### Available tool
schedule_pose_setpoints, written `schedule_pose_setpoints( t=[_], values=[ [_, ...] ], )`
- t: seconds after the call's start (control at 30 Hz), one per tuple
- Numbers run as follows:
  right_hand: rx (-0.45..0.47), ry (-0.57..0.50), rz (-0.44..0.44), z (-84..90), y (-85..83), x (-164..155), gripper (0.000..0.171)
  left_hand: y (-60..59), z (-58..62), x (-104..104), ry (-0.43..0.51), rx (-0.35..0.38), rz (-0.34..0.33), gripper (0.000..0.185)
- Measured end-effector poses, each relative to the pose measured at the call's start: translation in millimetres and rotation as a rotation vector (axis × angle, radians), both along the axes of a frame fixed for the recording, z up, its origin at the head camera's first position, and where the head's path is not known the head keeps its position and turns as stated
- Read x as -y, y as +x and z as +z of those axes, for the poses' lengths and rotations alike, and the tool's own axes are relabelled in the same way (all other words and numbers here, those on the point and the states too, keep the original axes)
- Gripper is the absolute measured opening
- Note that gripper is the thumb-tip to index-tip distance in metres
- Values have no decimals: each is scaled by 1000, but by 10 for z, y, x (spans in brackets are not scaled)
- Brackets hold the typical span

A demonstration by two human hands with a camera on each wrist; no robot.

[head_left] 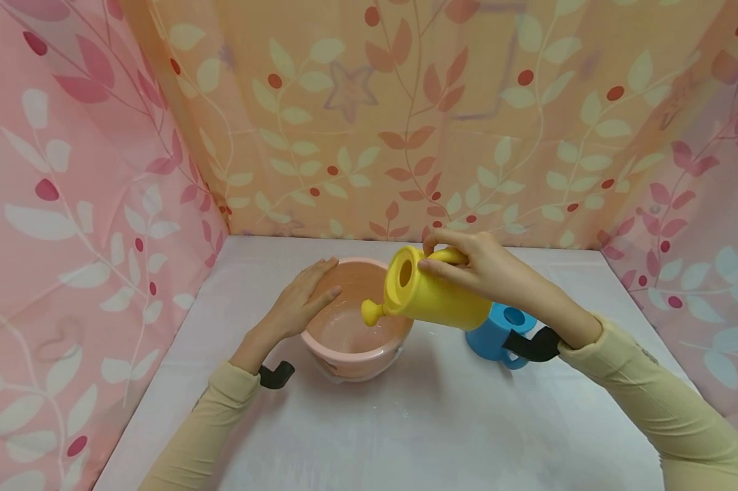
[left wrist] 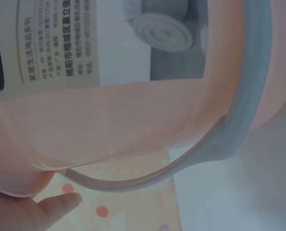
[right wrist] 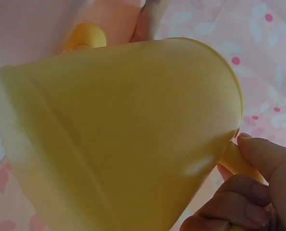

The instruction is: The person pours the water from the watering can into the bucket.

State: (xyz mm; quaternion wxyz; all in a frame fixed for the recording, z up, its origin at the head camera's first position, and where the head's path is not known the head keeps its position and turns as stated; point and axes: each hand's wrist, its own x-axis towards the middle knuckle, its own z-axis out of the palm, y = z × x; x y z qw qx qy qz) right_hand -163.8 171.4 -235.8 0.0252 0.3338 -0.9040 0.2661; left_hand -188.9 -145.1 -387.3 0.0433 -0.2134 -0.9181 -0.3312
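Observation:
A pink plastic basin [head_left: 353, 337] stands on the white table [head_left: 406, 423] and shows as a pale wall with a grey handle [left wrist: 239, 125] in the left wrist view. My left hand [head_left: 304, 300] rests flat on its left rim, fingers straight; one fingertip [left wrist: 61, 202] shows below the rim. My right hand [head_left: 467, 266] grips the handle of a yellow watering can [head_left: 433, 293], which is tipped left with its spout over the basin. The right wrist view is filled by the can's yellow body [right wrist: 118, 139], with my fingers [right wrist: 251, 197] curled round the handle.
A blue cup [head_left: 494, 331] stands on the table just behind and right of the yellow can, under my right wrist. Floral curtains [head_left: 68, 204] wall in the table on the left, back and right. A printed label [left wrist: 51, 43] is on the basin's side.

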Motion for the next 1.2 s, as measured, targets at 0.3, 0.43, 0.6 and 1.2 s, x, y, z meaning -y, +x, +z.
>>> schedule_pose_setpoints(
  t=[0.3,0.43,0.6,1.2],
  values=[
    [15,22,3,28,-12,52,22,12,15,-8,6,16,10,63],
    [26,24,4,40,-6,67,21,13,19,-8,6,13,4,63],
    [32,21,22,56,1,84,20,13,13,-6,10,6,2,63],
    [37,42,58,93,10,126,19,19,12,-7,8,12,5,62]
  ],
)
